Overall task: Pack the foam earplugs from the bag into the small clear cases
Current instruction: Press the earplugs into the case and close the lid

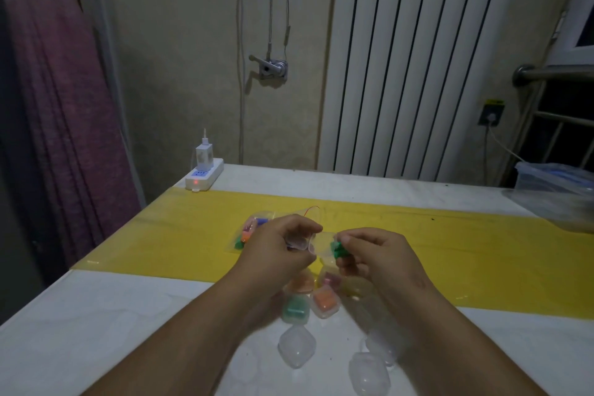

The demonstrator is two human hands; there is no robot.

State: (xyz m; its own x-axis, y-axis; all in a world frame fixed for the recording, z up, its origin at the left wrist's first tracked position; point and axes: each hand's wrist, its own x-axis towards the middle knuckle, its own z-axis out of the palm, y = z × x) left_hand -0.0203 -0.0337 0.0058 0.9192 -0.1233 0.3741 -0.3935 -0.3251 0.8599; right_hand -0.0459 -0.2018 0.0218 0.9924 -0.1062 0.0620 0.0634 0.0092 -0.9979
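- A person packs foam earplugs at a table (96,315), both hands raised just above a yellow strip (482,251) that crosses it.
- The left hand (276,244) grips a clear case (300,241), fingers curled round it and its mouth turned toward the other hand. Whether the lid stands fully open cannot be told through the blur.
- The right hand (373,254) pinches a green earplug (339,251) between thumb and fingertips, just beside the case and not yet inside it. It may be a pair, but the frame does not settle that.
- The bag (254,228) lies flat on the strip behind the left hand, with several coloured plugs showing through it.
- Nearer the person, filled cases (324,300) sit bunched together, holding orange, green, pink and yellowish foam.
- Closer again, empty cases (297,346) wait on the white tabletop, at least three in view.
- A power strip (205,178) with a lit red lamp sits at the far left corner, well apart from the work.
- Judged from this, the step in hand is loading: green foam is about to go into the held case, with the job perhaps half done.
- The next move likely calls for bringing the hands together, pressing the soft plug down into the case so it does not spring out, then snapping the lid shut and setting the case with the filled ones.
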